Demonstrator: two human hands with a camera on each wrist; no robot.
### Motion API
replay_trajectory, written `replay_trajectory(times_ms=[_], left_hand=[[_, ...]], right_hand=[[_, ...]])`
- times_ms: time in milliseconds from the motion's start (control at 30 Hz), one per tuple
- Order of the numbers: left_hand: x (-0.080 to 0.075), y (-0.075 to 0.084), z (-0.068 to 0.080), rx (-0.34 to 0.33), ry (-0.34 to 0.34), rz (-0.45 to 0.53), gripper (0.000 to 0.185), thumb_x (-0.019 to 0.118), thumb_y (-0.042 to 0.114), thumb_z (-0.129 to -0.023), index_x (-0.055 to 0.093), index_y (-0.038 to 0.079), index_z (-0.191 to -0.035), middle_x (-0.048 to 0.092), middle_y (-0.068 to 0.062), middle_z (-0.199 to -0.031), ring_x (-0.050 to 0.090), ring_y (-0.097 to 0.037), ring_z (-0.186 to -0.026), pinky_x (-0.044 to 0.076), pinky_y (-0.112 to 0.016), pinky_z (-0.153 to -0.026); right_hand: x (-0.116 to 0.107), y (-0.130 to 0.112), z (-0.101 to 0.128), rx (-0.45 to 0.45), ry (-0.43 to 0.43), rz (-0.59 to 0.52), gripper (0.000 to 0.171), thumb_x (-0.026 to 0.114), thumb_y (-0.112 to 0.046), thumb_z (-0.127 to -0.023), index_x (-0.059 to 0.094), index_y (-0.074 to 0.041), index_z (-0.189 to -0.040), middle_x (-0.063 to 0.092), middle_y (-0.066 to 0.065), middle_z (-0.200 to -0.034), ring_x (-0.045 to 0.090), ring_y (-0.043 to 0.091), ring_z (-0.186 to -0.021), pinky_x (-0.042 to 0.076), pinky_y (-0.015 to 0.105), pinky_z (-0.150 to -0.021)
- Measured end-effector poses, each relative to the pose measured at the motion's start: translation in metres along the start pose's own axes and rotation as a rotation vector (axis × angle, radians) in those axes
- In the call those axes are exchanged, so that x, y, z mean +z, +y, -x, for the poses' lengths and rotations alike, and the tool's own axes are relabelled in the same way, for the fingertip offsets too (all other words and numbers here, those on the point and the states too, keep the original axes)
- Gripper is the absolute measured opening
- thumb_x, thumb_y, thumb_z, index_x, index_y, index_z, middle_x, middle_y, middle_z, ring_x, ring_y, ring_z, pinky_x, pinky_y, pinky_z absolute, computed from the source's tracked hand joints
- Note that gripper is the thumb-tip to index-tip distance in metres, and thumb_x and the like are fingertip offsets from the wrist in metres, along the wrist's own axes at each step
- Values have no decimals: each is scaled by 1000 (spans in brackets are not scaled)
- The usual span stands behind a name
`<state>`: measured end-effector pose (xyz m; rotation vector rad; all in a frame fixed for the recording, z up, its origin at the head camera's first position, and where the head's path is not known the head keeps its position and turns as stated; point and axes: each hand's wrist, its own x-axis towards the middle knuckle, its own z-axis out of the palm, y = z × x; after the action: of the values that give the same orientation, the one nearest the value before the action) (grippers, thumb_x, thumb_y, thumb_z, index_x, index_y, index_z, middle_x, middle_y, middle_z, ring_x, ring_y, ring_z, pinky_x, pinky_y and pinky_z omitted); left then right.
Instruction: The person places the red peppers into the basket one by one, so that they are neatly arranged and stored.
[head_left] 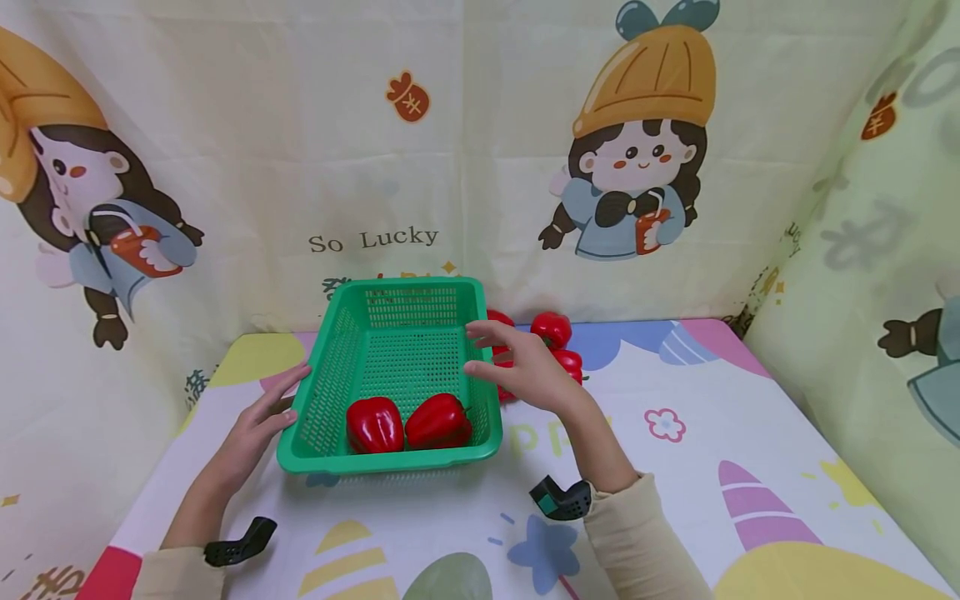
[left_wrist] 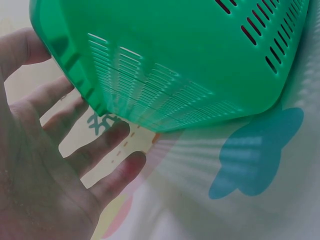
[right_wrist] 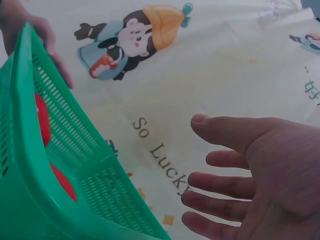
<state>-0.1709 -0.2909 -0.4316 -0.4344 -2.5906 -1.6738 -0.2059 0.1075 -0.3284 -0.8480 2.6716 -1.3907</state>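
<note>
A green plastic basket (head_left: 420, 354) with slotted walls stands on the table, two red bell peppers (head_left: 375, 425) lying at its near end. Along its left rim is my left hand (head_left: 251, 433), fingers extended, fingertips right at the edge; the left wrist view has the thumb and spread fingers (left_wrist: 107, 147) beside the outer wall. My right hand (head_left: 528, 367) hovers by the right rim with thumb and fingers apart, nothing between them. Behind and beside it are several more red bell peppers (head_left: 551, 328), partly hidden by the hand and the basket.
A patterned cloth (head_left: 660, 500) covers the table. Fabric with cartoon figures (head_left: 495, 200) hangs behind the table and at both sides. A black wrist device (head_left: 562, 498) is on the right wrist, another (head_left: 242, 542) on the left.
</note>
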Motion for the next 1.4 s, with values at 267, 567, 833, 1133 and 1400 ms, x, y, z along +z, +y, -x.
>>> replay_trajectory(times_ms=[267,567,833,1133,1400], left_hand=[[0,-1,1,1,1,3,53,39,24,-103,27,24,-154,20,9,-162,34,9,-120,22,-78,-97],[0,-2,1,2,-1,9,53,39,24,-103,27,24,-154,20,9,-162,34,8,-121,22,-78,-97],[0,-1,0,3,-4,14,53,39,24,-103,26,23,-154,20,8,-162,36,8,-120,23,-78,-97],[0,-1,0,-1,-3,13,53,38,25,-103,26,23,-154,20,10,-161,35,9,-120,24,-78,-98],[0,0,0,-10,-1,16,53,39,25,-103,26,24,-154,21,10,-161,35,8,-120,23,-78,-98]], right_hand=[[-5,6,3,6,33,-10,63,74,-27,-84,48,-17,-141,55,5,-139,56,30,-124,56,38,-87],[-9,12,3,11,46,1,61,73,-28,-85,49,-17,-140,58,9,-135,58,28,-120,56,40,-87],[-15,16,3,-18,68,5,56,71,-26,-87,51,-17,-139,60,10,-132,61,23,-115,53,44,-91],[-21,23,4,-3,77,3,54,71,-26,-87,52,-17,-137,59,8,-132,60,24,-115,52,44,-94],[-24,25,6,39,92,5,56,70,-26,-88,49,-17,-139,58,7,-133,58,26,-118,50,46,-96]])
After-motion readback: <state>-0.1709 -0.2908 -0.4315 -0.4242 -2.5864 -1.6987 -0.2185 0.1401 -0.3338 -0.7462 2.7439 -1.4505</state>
